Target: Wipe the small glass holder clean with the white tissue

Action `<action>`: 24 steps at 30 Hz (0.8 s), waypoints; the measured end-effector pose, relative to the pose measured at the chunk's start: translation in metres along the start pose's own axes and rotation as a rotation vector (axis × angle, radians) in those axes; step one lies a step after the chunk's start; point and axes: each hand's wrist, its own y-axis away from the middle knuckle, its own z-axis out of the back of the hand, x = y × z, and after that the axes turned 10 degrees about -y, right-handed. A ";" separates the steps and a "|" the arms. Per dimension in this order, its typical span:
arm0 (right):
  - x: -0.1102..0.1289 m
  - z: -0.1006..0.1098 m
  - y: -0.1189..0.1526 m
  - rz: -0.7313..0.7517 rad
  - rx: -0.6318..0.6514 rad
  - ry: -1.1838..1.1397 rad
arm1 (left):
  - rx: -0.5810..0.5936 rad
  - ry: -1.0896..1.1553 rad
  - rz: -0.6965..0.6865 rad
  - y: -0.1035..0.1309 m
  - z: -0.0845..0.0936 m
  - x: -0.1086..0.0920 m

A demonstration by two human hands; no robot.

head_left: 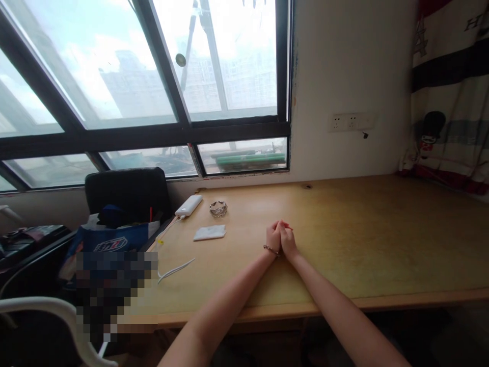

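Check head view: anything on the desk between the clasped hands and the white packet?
Nothing. In the head view, bare desk wood separates the clasped left hand and right hand from the white packet.

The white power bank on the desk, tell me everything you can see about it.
The power bank is a slim white slab with rounded corners, plastic by the look of it. It lies flat on the wooden desk near the back left corner, angled toward the window. A white cable is plugged into its near end and trails along the desk's left edge. A shiny metal dish sits just right of it, not touching. Both clasped hands rest well away.
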 end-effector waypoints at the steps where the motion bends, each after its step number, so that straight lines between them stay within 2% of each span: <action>1: -0.001 0.003 -0.002 -0.037 0.001 -0.033 | -0.002 -0.028 0.007 0.001 -0.002 0.002; 7: -0.002 0.006 -0.007 -0.145 0.021 -0.027 | 0.022 -0.161 -0.011 0.010 0.016 0.001; 14: -0.002 0.005 -0.006 -0.023 -0.056 0.155 | 0.050 -0.277 -0.110 0.011 0.015 -0.004; 24: -0.004 0.007 -0.007 0.073 -0.063 0.261 | 0.066 -0.289 -0.135 0.012 0.014 -0.001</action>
